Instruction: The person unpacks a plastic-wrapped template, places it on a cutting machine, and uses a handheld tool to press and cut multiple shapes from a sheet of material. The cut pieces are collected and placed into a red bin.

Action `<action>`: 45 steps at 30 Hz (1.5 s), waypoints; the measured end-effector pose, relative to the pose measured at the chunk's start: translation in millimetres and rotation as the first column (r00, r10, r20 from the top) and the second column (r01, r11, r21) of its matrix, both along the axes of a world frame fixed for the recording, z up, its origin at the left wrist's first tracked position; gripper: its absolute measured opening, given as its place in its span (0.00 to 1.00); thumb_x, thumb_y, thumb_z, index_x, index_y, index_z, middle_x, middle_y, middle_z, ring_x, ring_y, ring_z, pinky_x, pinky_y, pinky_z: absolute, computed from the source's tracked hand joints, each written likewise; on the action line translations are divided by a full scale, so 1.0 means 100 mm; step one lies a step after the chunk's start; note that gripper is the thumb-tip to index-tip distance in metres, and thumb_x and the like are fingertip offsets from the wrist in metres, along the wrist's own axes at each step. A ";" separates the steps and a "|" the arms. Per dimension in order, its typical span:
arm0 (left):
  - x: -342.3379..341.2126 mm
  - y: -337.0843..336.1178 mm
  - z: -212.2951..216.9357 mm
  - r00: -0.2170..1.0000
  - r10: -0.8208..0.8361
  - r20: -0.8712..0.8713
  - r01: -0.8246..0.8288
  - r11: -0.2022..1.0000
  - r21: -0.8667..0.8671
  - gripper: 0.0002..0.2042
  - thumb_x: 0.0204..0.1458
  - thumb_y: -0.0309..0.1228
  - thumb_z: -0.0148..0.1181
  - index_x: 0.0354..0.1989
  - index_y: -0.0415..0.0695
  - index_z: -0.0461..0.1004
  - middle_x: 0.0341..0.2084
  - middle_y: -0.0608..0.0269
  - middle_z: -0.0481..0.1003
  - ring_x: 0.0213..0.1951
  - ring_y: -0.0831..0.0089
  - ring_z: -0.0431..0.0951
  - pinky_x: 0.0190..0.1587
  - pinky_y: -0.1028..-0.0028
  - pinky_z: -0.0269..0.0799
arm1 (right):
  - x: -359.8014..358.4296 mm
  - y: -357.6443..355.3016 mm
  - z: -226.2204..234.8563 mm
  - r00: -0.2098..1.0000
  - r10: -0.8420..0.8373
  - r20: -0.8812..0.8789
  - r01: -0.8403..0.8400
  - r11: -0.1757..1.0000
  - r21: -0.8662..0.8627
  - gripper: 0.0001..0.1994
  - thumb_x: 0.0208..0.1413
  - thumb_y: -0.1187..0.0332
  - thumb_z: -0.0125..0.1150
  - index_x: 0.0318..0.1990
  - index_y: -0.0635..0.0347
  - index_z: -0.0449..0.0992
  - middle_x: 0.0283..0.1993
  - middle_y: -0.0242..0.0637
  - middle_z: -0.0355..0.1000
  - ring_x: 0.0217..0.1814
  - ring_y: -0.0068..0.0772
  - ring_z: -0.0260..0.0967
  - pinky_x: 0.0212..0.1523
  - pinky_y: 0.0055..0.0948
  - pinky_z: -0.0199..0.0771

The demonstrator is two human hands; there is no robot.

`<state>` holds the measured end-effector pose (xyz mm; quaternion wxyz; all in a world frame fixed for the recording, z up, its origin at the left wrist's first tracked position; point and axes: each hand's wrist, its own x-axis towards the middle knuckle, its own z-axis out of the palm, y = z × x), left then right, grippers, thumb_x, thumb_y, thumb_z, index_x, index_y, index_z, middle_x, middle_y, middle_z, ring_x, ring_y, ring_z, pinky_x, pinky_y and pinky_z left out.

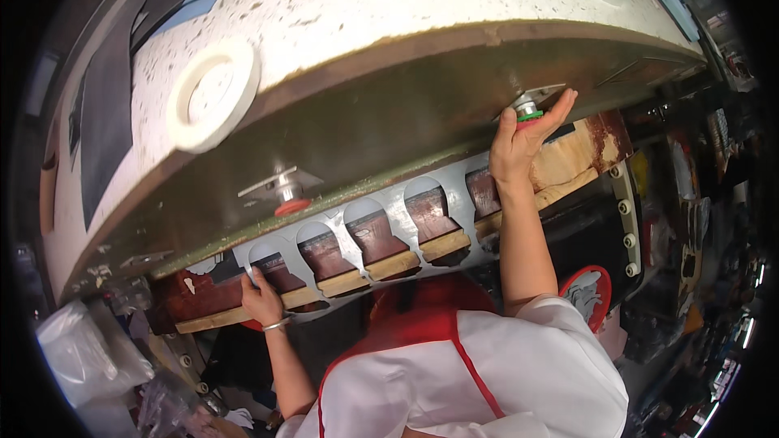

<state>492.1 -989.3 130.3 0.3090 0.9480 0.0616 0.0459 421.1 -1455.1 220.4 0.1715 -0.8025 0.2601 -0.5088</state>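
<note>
My right hand (519, 146) is raised to a round push button (527, 116) with a green ring and red face, on the dark green front of the machine beam (389, 113). Its thumb and stretched fingers lie apart on either side of the button. Lower left, my left hand (262, 303) has its fingers closed on the left end of a grey sheet (331, 223) with several rounded cut-out holes. That sheet lies along a worn reddish-brown board (381, 239) under the beam and hangs over its front edge. A second, red button (292, 204) is untouched.
On the beam's speckled white top lie a cream tape roll (213, 96) and dark strips (109, 113). A red tub (596, 296) with grey scraps stands right of my right arm. Clear plastic bags (89, 353) are at the far left. A bracket with rollers (626, 223) flanks the board's right end.
</note>
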 end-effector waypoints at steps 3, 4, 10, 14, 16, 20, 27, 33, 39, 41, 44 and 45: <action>0.15 0.01 0.03 1.000 -0.004 -0.026 0.007 0.996 0.094 0.19 0.61 0.44 0.49 0.27 0.39 0.69 0.11 0.53 0.68 0.15 0.57 0.68 0.21 0.62 0.61 | -0.08 -0.02 -0.18 0.998 0.001 -0.068 0.002 0.999 0.050 0.48 0.54 0.51 0.59 0.69 0.69 0.34 0.72 0.66 0.26 0.74 0.66 0.26 0.70 0.55 0.28; 0.14 0.03 0.04 0.997 0.017 -0.076 -0.013 0.998 0.054 0.20 0.61 0.44 0.49 0.26 0.39 0.68 0.11 0.52 0.66 0.15 0.59 0.66 0.21 0.62 0.60 | -0.16 -0.04 -0.23 0.990 0.014 -0.138 -0.011 1.000 0.024 0.48 0.55 0.50 0.59 0.69 0.67 0.35 0.72 0.64 0.25 0.74 0.67 0.27 0.70 0.53 0.31; 0.05 0.12 0.01 0.997 -0.069 -0.026 0.062 0.977 -0.203 0.18 0.64 0.40 0.45 0.26 0.39 0.69 0.11 0.62 0.66 0.16 0.71 0.67 0.21 0.68 0.62 | -1.03 -0.02 -0.57 0.916 -0.075 -0.395 0.304 0.772 0.559 0.22 0.58 0.56 0.57 0.52 0.66 0.70 0.33 0.53 0.75 0.40 0.51 0.75 0.42 0.41 0.72; -0.02 0.14 -0.06 0.983 -0.147 0.114 0.159 0.982 -0.106 0.19 0.65 0.39 0.44 0.25 0.39 0.67 0.13 0.61 0.66 0.16 0.72 0.67 0.21 0.69 0.64 | -1.34 -0.07 -0.84 0.854 -0.091 -0.513 0.290 0.901 0.324 0.14 0.59 0.59 0.55 0.36 0.63 0.78 0.28 0.53 0.74 0.34 0.57 0.73 0.34 0.43 0.70; -0.15 0.17 -0.08 0.991 -0.110 0.081 0.120 0.982 -0.143 0.19 0.65 0.38 0.43 0.25 0.38 0.66 0.14 0.59 0.66 0.16 0.71 0.68 0.21 0.69 0.64 | -1.52 -0.05 -0.86 0.841 -0.054 -0.538 0.280 0.895 0.348 0.14 0.59 0.60 0.55 0.33 0.63 0.76 0.28 0.55 0.73 0.33 0.58 0.72 0.34 0.43 0.70; -0.68 0.35 0.01 0.991 -0.093 0.093 0.101 0.992 -0.078 0.18 0.65 0.38 0.42 0.25 0.39 0.66 0.12 0.59 0.67 0.17 0.68 0.70 0.22 0.67 0.64 | -2.08 0.18 -0.69 0.906 0.051 -0.420 0.179 0.853 0.490 0.11 0.58 0.64 0.56 0.37 0.64 0.76 0.27 0.52 0.71 0.30 0.54 0.70 0.34 0.42 0.69; -1.38 0.62 0.17 0.985 -0.093 -0.149 0.065 0.981 -0.183 0.17 0.63 0.42 0.45 0.30 0.40 0.69 0.11 0.61 0.68 0.15 0.70 0.71 0.21 0.69 0.65 | -1.63 0.81 -0.56 0.921 0.180 -0.346 -0.115 0.973 0.200 0.36 0.41 0.65 0.73 0.60 0.63 0.64 0.56 0.50 0.64 0.62 0.51 0.59 0.63 0.41 0.59; -1.97 0.72 0.15 0.993 -0.114 -0.043 0.116 0.993 0.036 0.17 0.62 0.43 0.48 0.38 0.39 0.73 0.12 0.53 0.70 0.17 0.56 0.71 0.23 0.61 0.64 | -1.58 1.48 -0.44 0.846 0.264 -0.464 -0.123 0.942 0.311 0.43 0.29 0.62 0.79 0.58 0.62 0.66 0.58 0.59 0.61 0.65 0.59 0.55 0.60 0.48 0.64; -2.34 0.96 0.01 0.989 -0.118 -0.084 0.122 0.992 0.043 0.18 0.62 0.42 0.49 0.44 0.38 0.72 0.22 0.44 0.74 0.24 0.46 0.73 0.28 0.58 0.65 | -2.16 0.95 -0.07 0.918 0.332 0.216 -0.328 0.334 0.884 0.42 0.33 0.70 0.79 0.59 0.63 0.61 0.42 0.42 0.76 0.44 0.30 0.74 0.47 0.29 0.74; -2.36 0.98 0.00 0.987 -0.109 -0.117 0.116 0.992 0.054 0.18 0.62 0.42 0.49 0.45 0.37 0.72 0.24 0.42 0.75 0.26 0.45 0.72 0.29 0.58 0.65 | -2.25 0.88 -0.07 0.949 0.272 -0.157 -0.075 0.683 0.727 0.41 0.32 0.69 0.79 0.58 0.62 0.62 0.47 0.46 0.73 0.49 0.36 0.72 0.50 0.31 0.73; -2.32 0.92 0.02 0.991 -0.132 -0.023 0.133 0.988 0.073 0.18 0.62 0.42 0.48 0.44 0.37 0.73 0.24 0.41 0.74 0.26 0.45 0.73 0.29 0.57 0.65 | -2.30 0.86 -0.22 0.872 0.115 -0.477 0.025 0.961 0.276 0.47 0.29 0.66 0.80 0.61 0.63 0.60 0.54 0.49 0.68 0.56 0.43 0.68 0.57 0.34 0.69; -2.30 0.89 0.05 0.990 -0.136 -0.020 0.137 0.989 0.061 0.18 0.62 0.42 0.48 0.44 0.37 0.73 0.23 0.42 0.74 0.25 0.45 0.72 0.29 0.57 0.65 | -2.28 0.86 -0.31 0.843 0.135 -0.520 0.022 0.958 0.284 0.50 0.28 0.66 0.80 0.63 0.64 0.58 0.57 0.50 0.65 0.59 0.45 0.65 0.60 0.36 0.66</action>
